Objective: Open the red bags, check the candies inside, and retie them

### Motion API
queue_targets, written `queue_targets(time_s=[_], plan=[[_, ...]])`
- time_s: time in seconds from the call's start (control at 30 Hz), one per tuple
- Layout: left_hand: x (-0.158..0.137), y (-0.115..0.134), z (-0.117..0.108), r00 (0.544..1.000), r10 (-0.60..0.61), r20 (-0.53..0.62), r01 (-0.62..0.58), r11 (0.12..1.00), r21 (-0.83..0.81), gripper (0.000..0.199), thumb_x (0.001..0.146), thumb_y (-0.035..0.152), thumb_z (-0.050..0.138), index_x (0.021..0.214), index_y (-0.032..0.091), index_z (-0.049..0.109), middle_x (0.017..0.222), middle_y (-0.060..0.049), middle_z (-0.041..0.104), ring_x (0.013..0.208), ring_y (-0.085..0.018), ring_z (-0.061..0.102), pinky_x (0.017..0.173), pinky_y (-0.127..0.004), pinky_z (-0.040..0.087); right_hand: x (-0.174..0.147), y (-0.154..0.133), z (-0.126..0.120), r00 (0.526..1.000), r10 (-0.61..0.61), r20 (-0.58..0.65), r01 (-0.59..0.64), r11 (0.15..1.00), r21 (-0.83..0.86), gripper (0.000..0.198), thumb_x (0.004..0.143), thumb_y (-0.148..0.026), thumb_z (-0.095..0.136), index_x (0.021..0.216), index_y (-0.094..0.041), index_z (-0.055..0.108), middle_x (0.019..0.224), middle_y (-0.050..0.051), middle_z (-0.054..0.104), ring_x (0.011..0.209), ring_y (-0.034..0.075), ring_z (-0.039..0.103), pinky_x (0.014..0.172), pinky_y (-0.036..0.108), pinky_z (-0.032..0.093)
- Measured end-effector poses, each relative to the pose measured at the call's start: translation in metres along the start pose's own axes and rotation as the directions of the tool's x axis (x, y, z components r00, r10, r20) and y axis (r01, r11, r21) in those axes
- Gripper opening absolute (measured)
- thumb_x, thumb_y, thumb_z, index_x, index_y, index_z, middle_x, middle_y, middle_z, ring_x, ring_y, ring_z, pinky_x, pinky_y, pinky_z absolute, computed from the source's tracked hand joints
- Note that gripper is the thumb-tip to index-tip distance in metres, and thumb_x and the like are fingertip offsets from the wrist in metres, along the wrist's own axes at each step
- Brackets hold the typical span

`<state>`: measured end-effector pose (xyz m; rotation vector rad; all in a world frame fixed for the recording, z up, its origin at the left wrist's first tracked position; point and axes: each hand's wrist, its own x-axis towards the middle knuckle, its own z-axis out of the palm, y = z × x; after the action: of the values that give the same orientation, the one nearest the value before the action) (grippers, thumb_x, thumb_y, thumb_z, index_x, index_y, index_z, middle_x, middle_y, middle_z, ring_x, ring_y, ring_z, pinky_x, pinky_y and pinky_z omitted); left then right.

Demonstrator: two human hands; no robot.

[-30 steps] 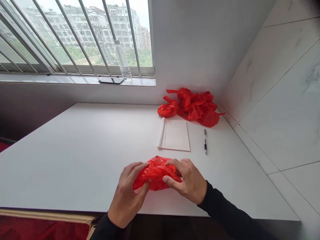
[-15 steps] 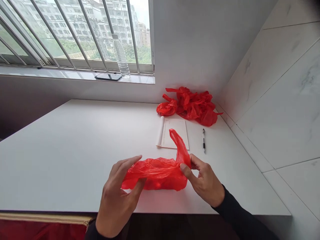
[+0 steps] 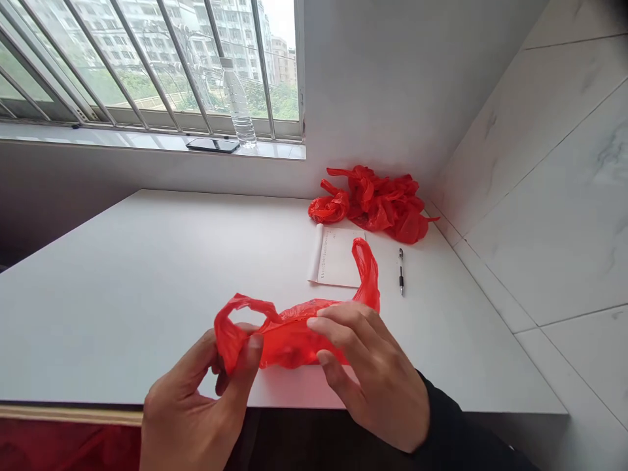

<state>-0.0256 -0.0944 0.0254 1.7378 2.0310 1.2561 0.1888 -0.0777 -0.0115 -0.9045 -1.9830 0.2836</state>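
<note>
A red plastic bag [image 3: 294, 343] is held up near the front edge of the white table, its loop handles standing up at both ends. My left hand [image 3: 201, 399] pinches the base of the left handle between thumb and fingers. Over the right part of the bag is my right hand [image 3: 380, 366], its fingers spread and the fingertips at the bag's upper edge. That hand's fingers are apart, not closed on the plastic. Dark shapes show faintly through the bag, too unclear to name.
Behind the bag lie an open notepad [image 3: 338, 258] and a black-and-clear pen [image 3: 401, 271]. A heap of red plastic bags [image 3: 385, 206] sits in the back right corner. On the windowsill are a water bottle [image 3: 238, 108] and a phone [image 3: 212, 145].
My left hand has gone from open beside the bag to pinching its left handle, which now stands up. My right hand has released the right handle and moved over the bag.
</note>
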Motion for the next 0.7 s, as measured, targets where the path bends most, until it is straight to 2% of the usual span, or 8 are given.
queue_targets(time_s=[0.1,0.2,0.33,0.37,0.43,0.53,0.63,0.7], plan=[[0.0,0.001,-0.002,0.995,-0.016,0.098,0.018,1.0,-0.014,0.031,0.079,0.059,0.069,0.077,0.028,0.068,0.061,0.004,0.056,0.063,-0.017,0.061,0.05,-0.023,0.045,0.005,0.001,0.008,0.993,-0.005,0.116,0.011,0.999,-0.053,0.025,0.098,-0.013,0.048,0.121,-0.02,0.057,0.096,0.004,0.068,0.09,0.022,0.063,0.103,0.048,0.046],[-0.002,0.003,-0.001,0.991,-0.063,0.115,0.075,0.992,-0.1,0.033,0.08,0.058,0.067,0.074,0.025,0.066,0.062,0.003,0.06,0.063,-0.017,0.063,0.055,-0.023,0.052,0.002,0.002,0.009,0.981,0.027,0.192,-0.01,0.996,-0.087,0.015,0.099,-0.017,0.046,0.098,-0.021,0.06,0.077,0.002,0.065,0.069,0.019,0.058,0.073,0.037,0.049],[-0.007,0.006,0.003,0.991,-0.117,0.059,0.127,0.969,-0.21,0.031,0.081,0.055,0.068,0.077,0.024,0.066,0.067,0.002,0.063,0.066,-0.017,0.063,0.063,-0.024,0.058,-0.008,0.004,0.012,0.929,0.108,0.354,-0.03,0.976,-0.217,0.027,0.102,-0.026,0.04,0.081,-0.022,0.056,0.063,0.001,0.06,0.051,0.017,0.052,0.05,0.033,0.034],[-0.008,0.005,0.003,0.989,-0.132,0.071,0.146,0.962,-0.232,0.03,0.081,0.054,0.068,0.081,0.024,0.067,0.072,0.001,0.066,0.07,-0.017,0.064,0.067,-0.025,0.059,-0.011,0.006,0.015,0.916,0.136,0.377,-0.039,0.966,-0.254,0.026,0.102,-0.027,0.039,0.083,-0.022,0.057,0.06,0.001,0.058,0.047,0.017,0.05,0.047,0.033,0.031],[-0.007,0.002,0.004,0.974,-0.174,0.146,0.212,0.925,-0.316,0.029,0.082,0.051,0.069,0.095,0.025,0.069,0.091,-0.001,0.072,0.084,-0.02,0.067,0.076,-0.029,0.061,-0.017,0.013,0.023,0.914,0.189,0.36,-0.069,0.945,-0.321,0.021,0.099,-0.027,0.041,0.103,-0.019,0.06,0.054,0.0,0.055,0.04,0.017,0.046,0.041,0.033,0.025],[-0.001,-0.004,0.004,0.911,-0.256,0.323,0.392,0.78,-0.488,0.036,0.076,0.05,0.073,0.103,0.026,0.071,0.106,-0.006,0.073,0.095,-0.027,0.068,0.078,-0.037,0.062,-0.022,0.023,0.034,0.947,0.22,0.233,-0.115,0.912,-0.394,0.049,0.092,-0.029,0.051,0.137,-0.011,0.046,0.05,-0.002,0.052,0.034,0.018,0.041,0.036,0.033,0.02],[0.002,-0.005,0.005,0.857,-0.325,0.399,0.51,0.649,-0.565,0.032,0.067,0.044,0.075,0.09,0.023,0.074,0.098,-0.008,0.073,0.09,-0.031,0.068,0.065,-0.037,0.061,-0.02,0.025,0.034,0.949,0.233,0.211,-0.114,0.88,-0.46,0.062,0.085,-0.026,0.063,0.141,-0.01,0.041,0.058,0.0,0.058,0.038,0.018,0.045,0.037,0.033,0.024],[0.001,-0.002,0.006,0.849,-0.326,0.415,0.52,0.655,-0.549,0.031,0.068,0.042,0.074,0.092,0.022,0.073,0.099,-0.008,0.073,0.091,-0.029,0.067,0.065,-0.033,0.059,-0.014,0.019,0.032,0.93,0.263,0.256,-0.108,0.862,-0.494,0.054,0.081,-0.016,0.066,0.132,-0.013,0.049,0.069,0.003,0.063,0.048,0.019,0.053,0.042,0.032,0.035]])
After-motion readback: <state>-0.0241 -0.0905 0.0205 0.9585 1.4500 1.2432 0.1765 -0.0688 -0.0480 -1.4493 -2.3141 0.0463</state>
